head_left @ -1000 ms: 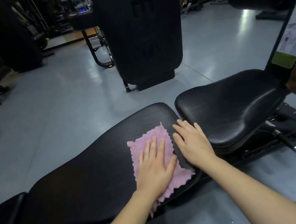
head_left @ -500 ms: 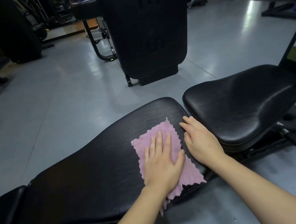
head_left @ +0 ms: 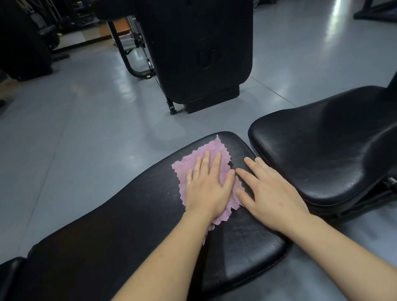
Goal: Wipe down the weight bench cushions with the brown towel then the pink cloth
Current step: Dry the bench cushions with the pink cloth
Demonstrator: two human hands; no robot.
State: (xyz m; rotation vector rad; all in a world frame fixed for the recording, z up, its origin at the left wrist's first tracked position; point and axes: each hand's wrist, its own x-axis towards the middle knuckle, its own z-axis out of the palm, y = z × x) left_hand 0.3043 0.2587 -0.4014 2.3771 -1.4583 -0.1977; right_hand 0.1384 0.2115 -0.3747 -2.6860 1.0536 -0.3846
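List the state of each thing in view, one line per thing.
Pink scalloped-edge cloth: spread flat on the long cushion's far end.
Left hand: fingers straight, pressing the cloth.
Right hand: flat on the cushion beside the cloth.
Long black padded back cushion: lying flat.
Black padded seat cushion: bare, separated by a gap.

The left hand (head_left: 207, 188) presses flat on the pink cloth (head_left: 203, 173) near the long back cushion's (head_left: 103, 243) right end. The right hand (head_left: 269, 191) lies flat just beside it, near the seat cushion (head_left: 334, 144).
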